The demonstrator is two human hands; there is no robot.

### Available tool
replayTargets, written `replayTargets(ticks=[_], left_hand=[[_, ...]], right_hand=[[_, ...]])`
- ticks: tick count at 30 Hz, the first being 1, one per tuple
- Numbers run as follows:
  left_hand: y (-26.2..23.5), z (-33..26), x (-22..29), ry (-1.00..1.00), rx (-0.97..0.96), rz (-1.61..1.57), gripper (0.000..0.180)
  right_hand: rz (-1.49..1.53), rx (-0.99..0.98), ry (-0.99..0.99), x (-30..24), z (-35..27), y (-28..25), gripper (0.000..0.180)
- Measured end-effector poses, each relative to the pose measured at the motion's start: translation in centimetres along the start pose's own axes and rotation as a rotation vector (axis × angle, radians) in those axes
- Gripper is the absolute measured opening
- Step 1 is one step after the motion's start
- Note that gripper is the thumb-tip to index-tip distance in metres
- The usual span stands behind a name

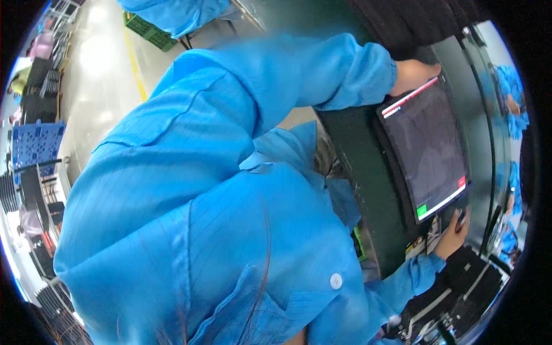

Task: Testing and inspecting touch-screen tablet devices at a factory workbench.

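Blue long-sleeved smock point(172, 167), faintly striped | round white button point(336, 280) | gathered cuffs point(388, 70), apparently elasticated

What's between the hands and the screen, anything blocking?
Nothing visible blocks either. The left hand is right at one edge of the screen. The right hand is by the opposite edge, with just a short gap showing. A small dark thing shows at its fingertips, too unclear to identify.

Pale floor point(95, 86) gleaming; yellow line point(135, 69) running along it; blue crate point(37, 141) standing far left; dark-green worktop point(365, 164) stretching at right
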State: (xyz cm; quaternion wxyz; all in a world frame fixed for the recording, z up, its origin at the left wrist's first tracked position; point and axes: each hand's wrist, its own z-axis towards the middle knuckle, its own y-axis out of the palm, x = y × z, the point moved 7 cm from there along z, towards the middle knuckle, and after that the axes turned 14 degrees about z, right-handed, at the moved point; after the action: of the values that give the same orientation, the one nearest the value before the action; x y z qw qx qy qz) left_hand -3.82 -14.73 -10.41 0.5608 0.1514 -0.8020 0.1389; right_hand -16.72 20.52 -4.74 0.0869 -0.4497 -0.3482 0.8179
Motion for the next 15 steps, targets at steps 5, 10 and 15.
replayTargets(ticks=[5,10,15], left_hand=[[-0.4,0.6,-0.1,0.054,0.000,0.000,0.065],[0.2,1.7,-0.2,0.073,-0.029,0.035,0.068],[0.4,0.9,0.0,0.046,0.016,0.010,0.065]], right_hand=[[-0.300,-0.033,-0.202,-3.7,0.3,0.6,0.059],[0.266,-0.090,-0.036,-7.6,-3.0,2.7,0.065],[0.081,-0.213,-0.133,-9.7,-4.5,5.1,0.073]])
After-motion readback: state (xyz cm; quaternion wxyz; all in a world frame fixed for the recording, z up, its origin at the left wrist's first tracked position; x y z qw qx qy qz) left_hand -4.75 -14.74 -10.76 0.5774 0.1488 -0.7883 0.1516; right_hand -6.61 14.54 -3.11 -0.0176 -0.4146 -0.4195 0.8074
